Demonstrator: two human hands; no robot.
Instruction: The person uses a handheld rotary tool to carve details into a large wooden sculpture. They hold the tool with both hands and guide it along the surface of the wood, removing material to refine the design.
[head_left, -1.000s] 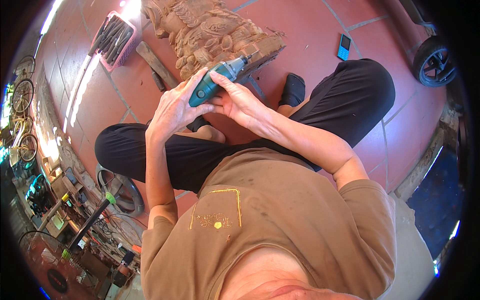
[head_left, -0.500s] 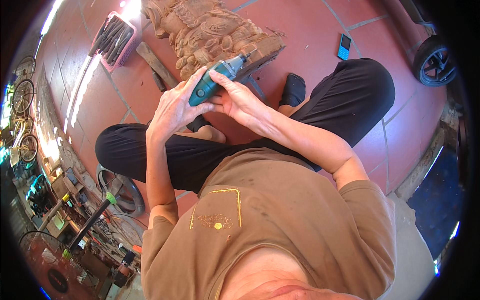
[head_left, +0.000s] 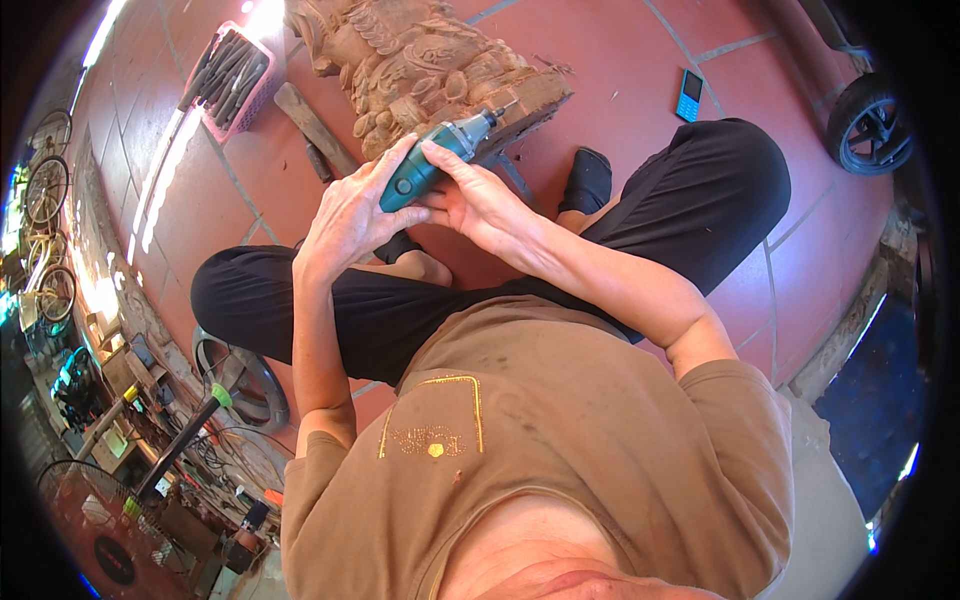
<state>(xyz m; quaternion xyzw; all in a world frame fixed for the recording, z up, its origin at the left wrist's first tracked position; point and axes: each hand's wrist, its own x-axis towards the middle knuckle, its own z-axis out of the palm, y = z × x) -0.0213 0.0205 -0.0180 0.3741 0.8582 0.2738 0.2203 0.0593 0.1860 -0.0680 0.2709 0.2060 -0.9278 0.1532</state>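
Observation:
A green rotary tool [head_left: 422, 168] with a grey nose and a thin bit is held in both hands above my crossed legs. My left hand [head_left: 352, 215] wraps its left side, with the thumb under the rear end. My right hand [head_left: 478, 205] grips it from the right, thumb lying along the top near the grey collar; some of its fingers are hidden behind the tool. The bit points away and to the right, in front of a carved brown wood piece [head_left: 430, 75] on the floor. Whether the bit touches the wood I cannot tell.
Left of the carving lies a wooden mallet [head_left: 312, 128]. A pink basket [head_left: 262, 92] full of dark chisel-like tools stands farther left. At the right are a blue mobile phone [head_left: 689, 95] and a black wheel [head_left: 868, 125]. A fan [head_left: 110, 530] stands at the lower left.

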